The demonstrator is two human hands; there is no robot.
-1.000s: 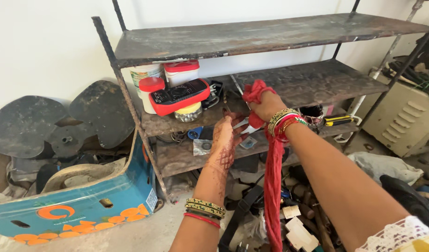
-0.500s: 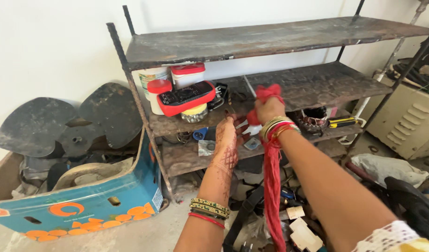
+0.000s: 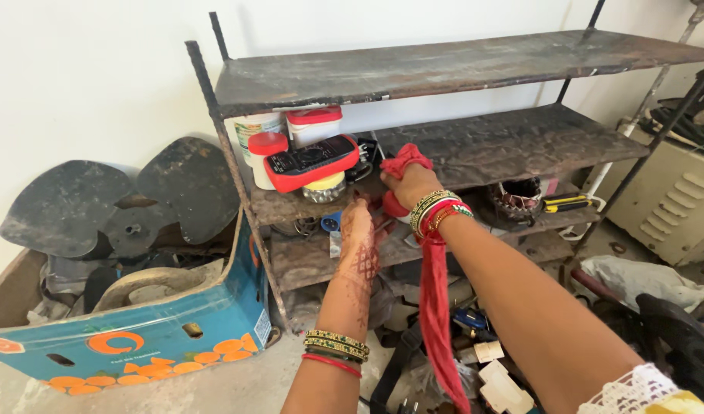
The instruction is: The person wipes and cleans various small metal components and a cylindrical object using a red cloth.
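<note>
My right hand [image 3: 410, 186], with several bangles on the wrist, is closed around a red cloth [image 3: 433, 303]. The cloth is bunched above the fist and hangs in a long strip below the wrist. The fist sits at the front of the middle tier of a rusty metal shelf [image 3: 513, 142]. My left hand [image 3: 359, 234], patterned with henna, is raised just left of it, back to the camera, fingers stretched up toward the fist. What lies between the two hands is mostly hidden.
A red multimeter [image 3: 311, 162] rests on jars with red lids [image 3: 267, 152] at the shelf's left. A yellow and black tool [image 3: 566, 203] lies on the lower tier. Black fan blades [image 3: 106, 203] and a blue cardboard box [image 3: 137, 337] stand left; a beige metal unit [image 3: 674, 203] stands right.
Both hands have shifted left and down toward the front of the middle tier. The white-handled piece seen between them earlier is now mostly covered.
</note>
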